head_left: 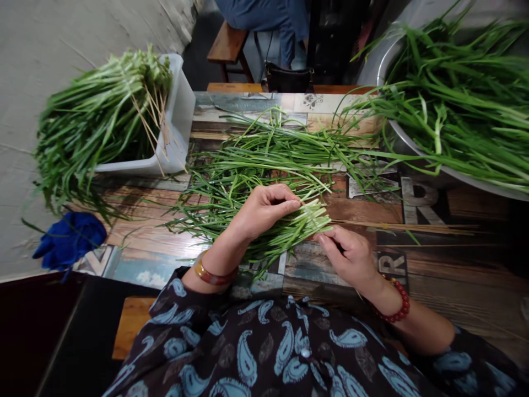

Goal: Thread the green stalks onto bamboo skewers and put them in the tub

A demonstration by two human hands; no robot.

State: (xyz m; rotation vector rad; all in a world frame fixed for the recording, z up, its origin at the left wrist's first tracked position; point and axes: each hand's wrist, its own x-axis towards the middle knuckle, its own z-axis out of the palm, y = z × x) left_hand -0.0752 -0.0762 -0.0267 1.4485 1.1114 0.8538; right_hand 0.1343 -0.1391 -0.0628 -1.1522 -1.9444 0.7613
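A row of garlic chives (308, 218) lies with its pale stem ends lined up to the right, between my two hands. My left hand (264, 212) is closed over the stems, thumb and forefinger pinched at their upper edge. My right hand (347, 253) pinches at the lower edge of the stem ends, on what looks like a thin bamboo skewer, mostly hidden by the fingers and stems. Loose chives (268, 160) spread over the table just beyond my hands. Several bamboo skewers (413, 225) lie to the right of my right hand.
A white plastic bin (176, 127) at left holds chives (103, 105) with skewers (155, 118) sticking out. At right, a metal basin (413, 146) is heaped with chives. Blue gloves (74, 240) lie by the left wall. Across the table (152, 264), a person (264, 14) sits near a bench.
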